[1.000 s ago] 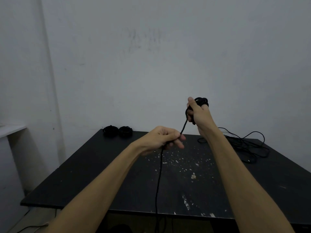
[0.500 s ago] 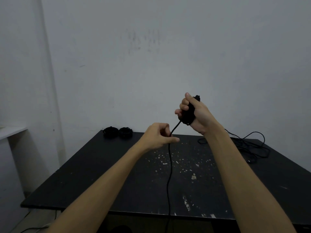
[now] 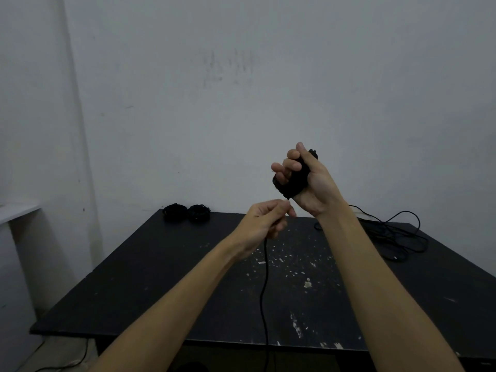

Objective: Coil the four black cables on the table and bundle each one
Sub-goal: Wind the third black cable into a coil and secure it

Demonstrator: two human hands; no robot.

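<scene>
My right hand [image 3: 311, 183] is raised above the black table [image 3: 161, 277], fingers curled round a tight black coil of cable [image 3: 294, 178]. Just below it my left hand [image 3: 265, 221] pinches the loose strand of that same cable [image 3: 264, 291], which hangs down over the table's front edge. Two finished black bundles [image 3: 186, 212] lie side by side at the table's far left corner. A loose, tangled black cable [image 3: 397, 237] is spread over the far right of the table.
A pale wall stands close behind the table. A white ledge [image 3: 16, 210] juts in at the left edge. The tabletop is speckled with light chips near its middle [image 3: 290, 264]. A thin wire [image 3: 64, 363] lies on the floor at the lower left.
My right hand has turned its palm toward me and shifted left with the coil. My left hand has come up and right, close under the coil, still holding the strand.
</scene>
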